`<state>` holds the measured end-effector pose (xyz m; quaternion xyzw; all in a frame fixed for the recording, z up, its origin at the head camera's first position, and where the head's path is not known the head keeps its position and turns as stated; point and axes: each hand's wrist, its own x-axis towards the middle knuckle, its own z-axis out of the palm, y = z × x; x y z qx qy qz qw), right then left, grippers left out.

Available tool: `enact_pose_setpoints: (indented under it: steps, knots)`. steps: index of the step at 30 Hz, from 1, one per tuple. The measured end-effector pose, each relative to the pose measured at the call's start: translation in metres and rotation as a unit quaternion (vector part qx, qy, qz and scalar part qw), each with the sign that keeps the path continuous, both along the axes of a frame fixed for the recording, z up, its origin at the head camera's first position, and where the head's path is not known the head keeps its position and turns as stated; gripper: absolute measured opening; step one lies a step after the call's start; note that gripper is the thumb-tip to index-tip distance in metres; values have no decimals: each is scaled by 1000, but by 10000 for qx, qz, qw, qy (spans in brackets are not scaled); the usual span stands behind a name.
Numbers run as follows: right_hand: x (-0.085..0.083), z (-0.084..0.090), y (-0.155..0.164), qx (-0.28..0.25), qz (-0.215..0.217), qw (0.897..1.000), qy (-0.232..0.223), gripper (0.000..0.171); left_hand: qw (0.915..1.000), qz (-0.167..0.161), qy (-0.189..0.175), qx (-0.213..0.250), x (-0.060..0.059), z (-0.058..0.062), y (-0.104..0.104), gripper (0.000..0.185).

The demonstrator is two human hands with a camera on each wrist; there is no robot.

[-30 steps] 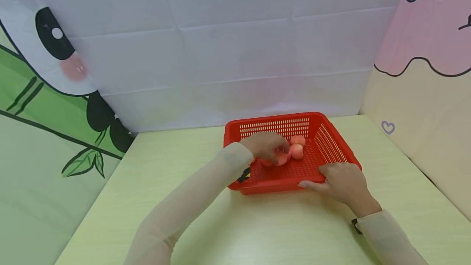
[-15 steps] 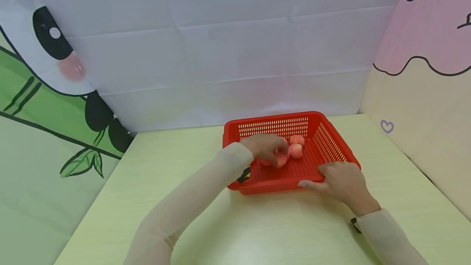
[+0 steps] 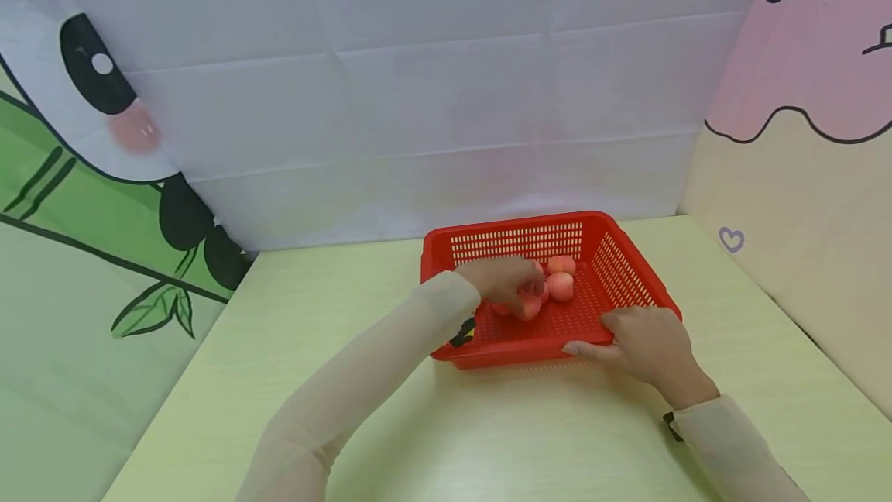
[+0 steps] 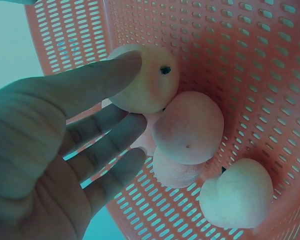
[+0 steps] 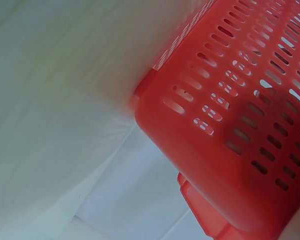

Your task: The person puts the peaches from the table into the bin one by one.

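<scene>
A red perforated plastic basket stands on the table with several pinkish peaches inside. My left hand reaches into it. In the left wrist view, the thumb lies across one peach with a dark stem spot, and the fingertips curl at its underside, so the hand holds it. Beside that one, another peach rests partly over a paler one, and a separate peach lies nearer the basket wall. My right hand grips the front right rim, thumb along the front; its fingers are partly hidden by the basket.
The pale wooden table extends around the basket. Behind it hangs a creased light backdrop, and a cartoon-printed sheet borders the right side. A dark and yellow patch shows under the left cuff.
My left hand has shifted very slightly down and the peach at its fingertips a little left and nearer. The right hand keeps its place on the rim.
</scene>
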<state>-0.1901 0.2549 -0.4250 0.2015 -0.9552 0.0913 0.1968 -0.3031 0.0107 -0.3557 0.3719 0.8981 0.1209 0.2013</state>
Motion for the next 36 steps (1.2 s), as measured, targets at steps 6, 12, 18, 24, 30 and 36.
enact_pose_setpoints:
  steps: [6,12,18,24,30,36]
  knots:
    - [0,0,0,-23,2,10000,9,73,9968,613,-507,-90,3,-2,1,41]
    - [0,0,0,-33,19,10000,17,73,9931,877,-758,-173,5,-4,1,40]
    - [-1,1,1,12,-8,10000,-20,72,9889,1097,-994,89,11,0,0,37]
    - [0,0,1,5,-30,10000,-95,72,9815,1424,-1261,233,18,4,-1,41]
    - [0,1,1,-14,8,10000,-69,72,9906,1066,-851,-61,12,3,-1,45]
    - [1,3,0,44,-51,9998,-165,71,9980,563,-261,-84,0,12,-6,44]
